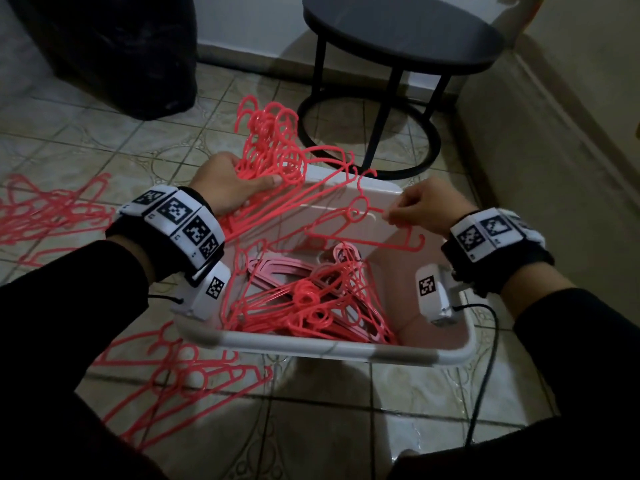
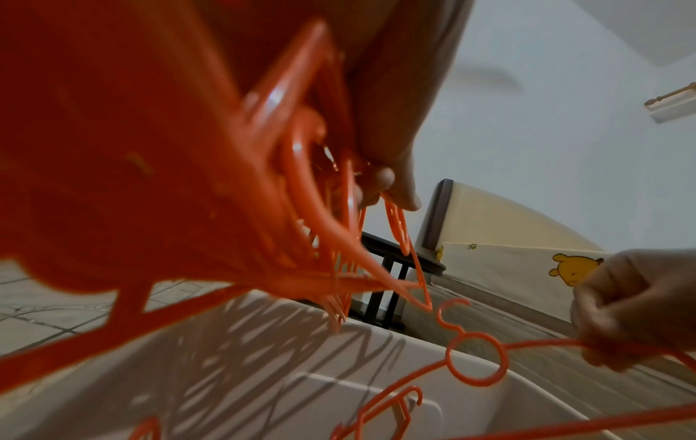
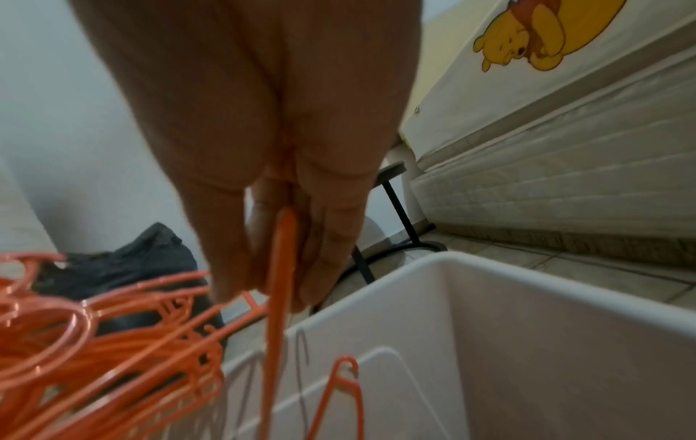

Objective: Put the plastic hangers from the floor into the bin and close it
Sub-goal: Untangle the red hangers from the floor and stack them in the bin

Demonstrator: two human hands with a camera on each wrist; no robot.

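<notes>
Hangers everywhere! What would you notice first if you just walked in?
The bright red bunch of hangers gripped in the left hand above the white bin. Next, the right hand pinching one hanger over the bin, and more hangers strewn on the floor to the left.

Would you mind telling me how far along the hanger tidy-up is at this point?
Partly done: a heap of hangers already lies inside the open white bin. In hand: the left hand grips a bundle of hangers over the bin's far-left corner, and the right hand pinches a single hanger over the bin. Left: two floor piles, then closing the bin; no lid is in view.
</notes>
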